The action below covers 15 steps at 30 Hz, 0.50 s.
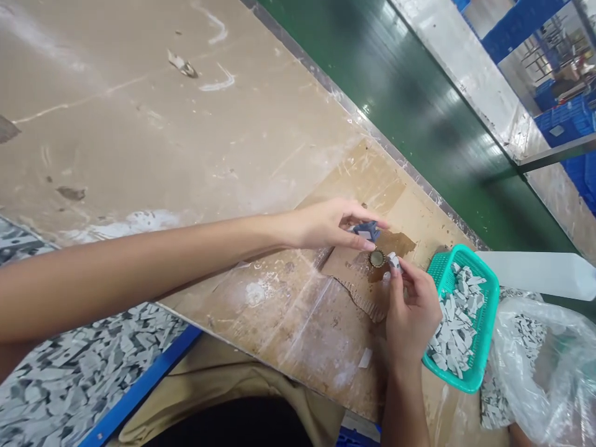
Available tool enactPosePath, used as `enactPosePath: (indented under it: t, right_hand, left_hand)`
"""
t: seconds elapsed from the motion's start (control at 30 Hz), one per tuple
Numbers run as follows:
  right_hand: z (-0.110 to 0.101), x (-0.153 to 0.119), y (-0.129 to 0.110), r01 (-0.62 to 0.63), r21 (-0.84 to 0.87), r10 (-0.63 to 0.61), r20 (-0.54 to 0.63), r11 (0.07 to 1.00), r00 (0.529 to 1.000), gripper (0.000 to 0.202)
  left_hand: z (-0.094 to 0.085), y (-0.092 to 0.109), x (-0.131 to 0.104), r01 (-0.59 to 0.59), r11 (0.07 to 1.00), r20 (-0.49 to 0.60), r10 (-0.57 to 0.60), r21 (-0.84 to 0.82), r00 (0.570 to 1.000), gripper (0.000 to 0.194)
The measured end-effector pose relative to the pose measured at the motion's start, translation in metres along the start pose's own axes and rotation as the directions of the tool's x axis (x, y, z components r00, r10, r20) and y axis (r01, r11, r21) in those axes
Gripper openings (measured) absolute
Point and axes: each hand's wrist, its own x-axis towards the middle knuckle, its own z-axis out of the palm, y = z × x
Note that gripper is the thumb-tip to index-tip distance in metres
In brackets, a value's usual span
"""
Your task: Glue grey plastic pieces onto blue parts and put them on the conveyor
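My left hand (333, 225) reaches in from the left, its thumb and fingers closed around a small blue-grey plastic piece (369, 231). A small whitish-grey piece (393, 261) is pinched between the thumb and fingers of my right hand (413, 301). Between the two hands a round metal bottle cap (377, 258) lies on a torn sheet of brown cardboard (347, 268); what fills the cap is hard to make out. The piece in my right hand is just right of the cap, and the blue-grey one is just above it.
A green plastic basket (490, 347) of grey-white pieces stands right of my right hand. Beyond it lies a clear plastic bag (554, 354) with similar pieces. A blue-edged bin (144, 388) of grey pieces is at lower left. A metal strip edges the worn board (223, 149).
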Motion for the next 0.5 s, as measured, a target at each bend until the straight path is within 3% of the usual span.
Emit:
enactPosePath:
  t: [0.13,0.33,0.5]
  right_hand:
    - [0.0002,0.0012,-0.0008,0.138,-0.116,-0.139,-0.006,0.984,0.990,0.024]
    - [0.0021,0.0010,-0.0021,0.190,-0.156,-0.193,-0.005,0.969,0.981,0.020]
    - [0.0033,0.0007,-0.0012,0.220,-0.151,-0.220,0.012,0.964,0.975,0.021]
  left_hand:
    - [0.0009,0.0023,0.0008,0.049,0.998,-0.044,-0.050,-0.029,0.998,0.016]
    - [0.0025,0.0055,0.0010,0.111,0.968,-0.064,-0.128,-0.226,0.990,0.014]
    - [0.0028,0.0076,0.0000,0.129,0.965,-0.070,-0.148,-0.230,0.986,0.010]
